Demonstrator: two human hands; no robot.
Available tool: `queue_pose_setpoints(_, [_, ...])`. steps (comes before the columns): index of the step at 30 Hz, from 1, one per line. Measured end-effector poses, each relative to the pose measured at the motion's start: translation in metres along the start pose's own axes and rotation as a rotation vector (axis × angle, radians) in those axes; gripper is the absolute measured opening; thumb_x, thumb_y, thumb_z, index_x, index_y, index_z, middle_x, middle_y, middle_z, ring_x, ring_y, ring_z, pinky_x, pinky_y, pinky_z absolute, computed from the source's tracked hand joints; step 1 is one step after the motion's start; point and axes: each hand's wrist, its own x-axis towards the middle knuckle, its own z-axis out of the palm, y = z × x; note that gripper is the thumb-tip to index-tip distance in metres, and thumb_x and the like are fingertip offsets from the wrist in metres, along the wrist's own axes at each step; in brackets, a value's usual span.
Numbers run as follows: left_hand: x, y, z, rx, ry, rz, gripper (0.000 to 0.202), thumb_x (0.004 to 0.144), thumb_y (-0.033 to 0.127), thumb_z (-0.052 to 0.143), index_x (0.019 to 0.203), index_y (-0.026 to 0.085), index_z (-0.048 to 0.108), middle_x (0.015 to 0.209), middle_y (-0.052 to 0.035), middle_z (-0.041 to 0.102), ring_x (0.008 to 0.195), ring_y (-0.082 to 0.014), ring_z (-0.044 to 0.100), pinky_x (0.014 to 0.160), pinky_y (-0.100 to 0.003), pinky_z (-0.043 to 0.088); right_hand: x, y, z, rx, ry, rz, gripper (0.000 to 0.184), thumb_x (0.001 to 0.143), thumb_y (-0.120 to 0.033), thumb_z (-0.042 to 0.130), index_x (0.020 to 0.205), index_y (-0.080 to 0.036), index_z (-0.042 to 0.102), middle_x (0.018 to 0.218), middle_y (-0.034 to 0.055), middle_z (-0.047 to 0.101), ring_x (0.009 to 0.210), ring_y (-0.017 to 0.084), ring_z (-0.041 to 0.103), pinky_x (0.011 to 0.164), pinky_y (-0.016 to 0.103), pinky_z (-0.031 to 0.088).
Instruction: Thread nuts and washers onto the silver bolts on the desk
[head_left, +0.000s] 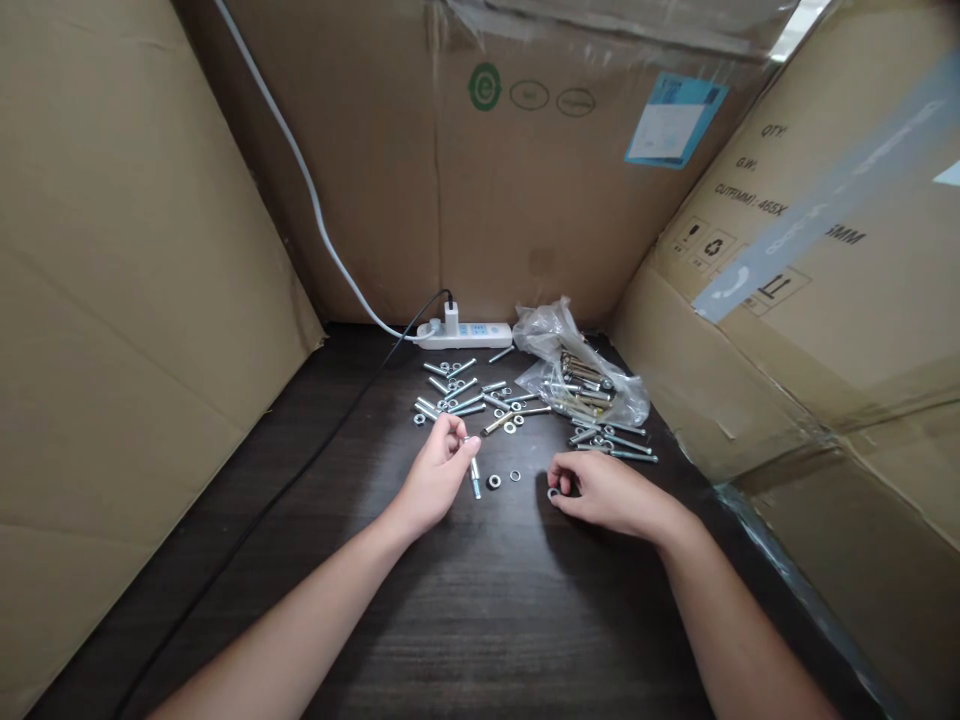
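Note:
My left hand (441,467) is closed around a silver bolt (475,480) that points down toward the dark wooden table (480,610). My right hand (600,490) rests on the table with its fingertips pinched on a small washer (553,494). Between the hands lie a dark nut (493,482) and a loose washer (515,476). A scatter of several bolts, nuts and washers (465,395) lies just beyond my left hand.
A clear plastic bag (577,375) holding more bolts sits at the back right, with loose bolts (619,443) in front of it. A white power strip (465,333) with a plugged charger and cables lies at the back. Cardboard walls (112,300) enclose the table on three sides.

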Motion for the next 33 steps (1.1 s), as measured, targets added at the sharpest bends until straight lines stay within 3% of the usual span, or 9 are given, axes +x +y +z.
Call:
queue_pose_setpoints(5, [0.000,0.006,0.003,-0.080,0.011,-0.058,0.026,0.082,0.034,0.053,0.079,0.021,0.031,0.056,0.0096,0.036,0.045,-0.0052,0.034,0.044,-0.015,0.026,0.003,-0.004,0.002,0.086,0.026,-0.027,0.006,0.072,-0.015,0.060,0.068,-0.019,0.058,0.062,-0.0018,0.059,0.053,0.012,0.050,0.048,0.021,0.032])
queue_pose_setpoints(11, [0.000,0.010,0.004,-0.144,0.018,-0.089,0.030,0.081,0.038,0.054,0.078,0.021,0.029,0.053,0.0108,0.033,0.041,-0.0048,0.033,0.042,-0.015,0.021,0.009,-0.032,0.017,0.336,0.184,-0.252,0.006,0.081,-0.024,0.060,0.081,-0.019,0.061,0.072,-0.0001,0.061,0.063,0.013,0.054,0.057,0.023,0.041])
queue_pose_setpoints(15, [0.000,0.007,0.004,-0.131,0.010,-0.085,0.031,0.081,0.041,0.054,0.079,0.022,0.029,0.052,0.0110,0.035,0.041,-0.0053,0.034,0.042,-0.015,0.023,0.011,-0.043,0.029,0.374,0.268,-0.343,0.009,0.082,-0.027,0.062,0.080,-0.018,0.062,0.072,0.0005,0.060,0.063,0.013,0.053,0.059,0.024,0.042])
queue_pose_setpoints(26, [-0.001,0.005,0.004,-0.122,-0.040,-0.108,0.028,0.083,0.040,0.053,0.080,0.022,0.031,0.051,0.0108,0.039,0.042,-0.0062,0.038,0.044,-0.016,0.031,0.013,-0.040,0.033,0.368,0.370,-0.349,0.014,0.083,-0.033,0.063,0.081,-0.019,0.062,0.072,0.0004,0.060,0.062,0.012,0.052,0.058,0.024,0.042])
queue_pose_setpoints(33, [-0.005,0.009,0.005,-0.264,-0.109,-0.192,0.025,0.085,0.039,0.051,0.082,0.022,0.033,0.058,0.0084,0.045,0.046,-0.0068,0.043,0.046,-0.017,0.033,0.015,-0.040,0.038,0.482,0.421,-0.314,0.023,0.077,-0.036,0.069,0.088,-0.019,0.057,0.077,0.0009,0.058,0.059,0.012,0.052,0.054,0.024,0.043])
